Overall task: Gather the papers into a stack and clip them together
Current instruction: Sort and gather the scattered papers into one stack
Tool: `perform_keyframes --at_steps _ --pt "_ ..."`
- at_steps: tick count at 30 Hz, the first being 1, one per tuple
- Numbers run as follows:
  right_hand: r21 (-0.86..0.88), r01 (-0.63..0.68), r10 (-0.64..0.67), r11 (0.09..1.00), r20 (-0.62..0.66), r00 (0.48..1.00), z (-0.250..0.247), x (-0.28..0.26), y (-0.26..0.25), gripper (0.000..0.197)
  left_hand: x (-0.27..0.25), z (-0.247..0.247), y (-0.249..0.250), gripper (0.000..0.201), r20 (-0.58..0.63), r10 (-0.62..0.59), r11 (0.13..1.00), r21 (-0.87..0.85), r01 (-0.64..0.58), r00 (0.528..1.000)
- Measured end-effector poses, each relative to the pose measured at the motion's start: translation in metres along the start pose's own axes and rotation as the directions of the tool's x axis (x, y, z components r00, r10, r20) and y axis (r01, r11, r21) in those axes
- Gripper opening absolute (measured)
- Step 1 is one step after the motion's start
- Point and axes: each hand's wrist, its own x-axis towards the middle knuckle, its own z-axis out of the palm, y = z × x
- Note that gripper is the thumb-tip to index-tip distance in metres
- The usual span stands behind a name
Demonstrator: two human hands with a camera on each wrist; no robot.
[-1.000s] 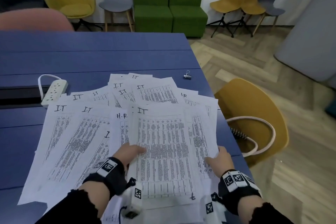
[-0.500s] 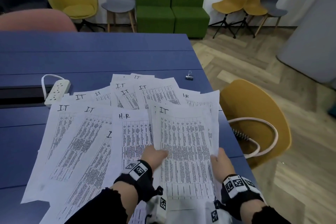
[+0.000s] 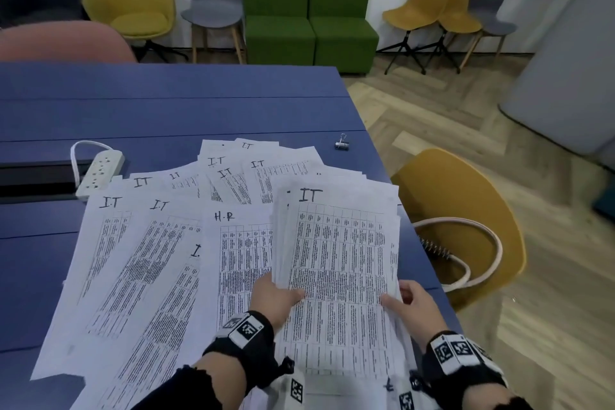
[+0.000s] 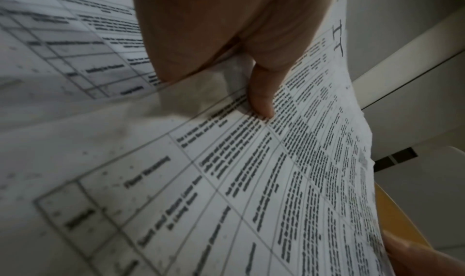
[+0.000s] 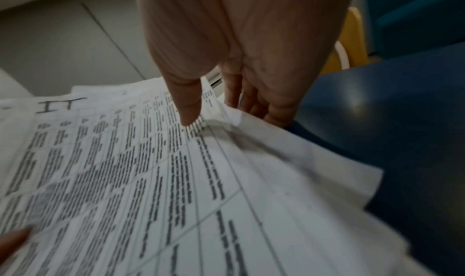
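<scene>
Both hands hold a sheaf of white printed sheets (image 3: pixel 336 263) headed "IT" at the blue table's (image 3: pixel 166 103) right edge: left hand (image 3: pixel 273 296) and right hand (image 3: pixel 416 303) each pinch it, thumb on top. Loose white sheets (image 3: pixel 139 260) marked "I.T" and "H.R" fan out leftward. A small silver binder clip (image 3: pixel 341 144) lies by the right edge. Only the wrist views show fingers curled beneath.

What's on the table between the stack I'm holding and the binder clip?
Head view: only the top corner of a loose sheet from the spread, then bare blue table up to the binder clip; beyond the stack, nothing blocks it.
</scene>
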Motion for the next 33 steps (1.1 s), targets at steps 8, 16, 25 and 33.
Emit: perform_keyframes --at_steps 8,16,25,33 --pt "-0.051 0.133 -0.141 0.99 -0.192 0.971 0.007 -0.001 -0.012 0.018 -0.01 -0.011 0.007 0.056 0.129 0.015 0.996 -0.089 -0.004 0.992" --pt "0.207 -0.019 -0.03 0.978 0.231 0.972 0.014 0.005 -0.029 0.033 -0.009 -0.049 0.008 0.044 0.117 0.116 0.992 -0.064 -0.109 0.986" --pt "-0.255 0.023 0.008 0.967 0.121 0.993 0.052 -0.002 -0.072 0.011 0.01 -0.127 -0.014 0.063 -0.418 -0.027 0.99 0.113 0.081 0.908" --pt "-0.375 -0.063 0.137 0.925 0.174 0.975 0.101 -0.008 -0.099 0.05 0.003 -0.124 -0.012 0.038 -0.25 0.075 0.946 0.325 0.011 0.965"
